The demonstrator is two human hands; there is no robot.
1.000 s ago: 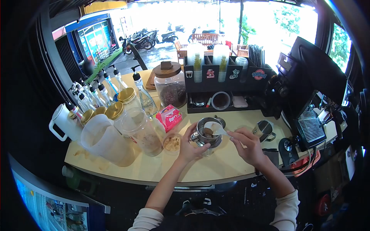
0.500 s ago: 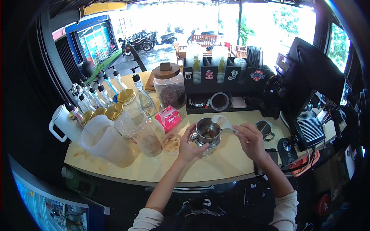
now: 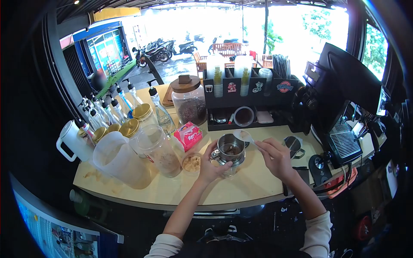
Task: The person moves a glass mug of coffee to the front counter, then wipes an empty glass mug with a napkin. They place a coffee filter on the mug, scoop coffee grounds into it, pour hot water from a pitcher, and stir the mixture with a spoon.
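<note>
My left hand (image 3: 211, 167) is closed around a metal drip coffee filter (image 3: 220, 151), its thumb at the front near the base. Some brown grounds show inside the filter. It stands on a clear glass (image 3: 231, 172) that is partly hidden. In my right hand (image 3: 277, 157) is a white plastic spoon (image 3: 243, 136), its bowl just above the filter's right rim. What lies in the spoon is too small to tell. Just left of my left hand stands a small tub of tan, crumbly stuff (image 3: 192, 163).
A pink tissue pack (image 3: 188, 136), a clear plastic jar (image 3: 160, 152), and a large translucent pitcher (image 3: 118, 161) stand on the left. A metal cup (image 3: 293, 146) is right of my right hand. Behind stands a black cup organiser (image 3: 254, 101); an espresso machine (image 3: 344, 142) is far right.
My right hand and the spoon have shifted slightly left, and the spoon's bowl looks tilted a little differently. My left hand keeps its grip on the drip coffee filter. The view has shifted slightly.
</note>
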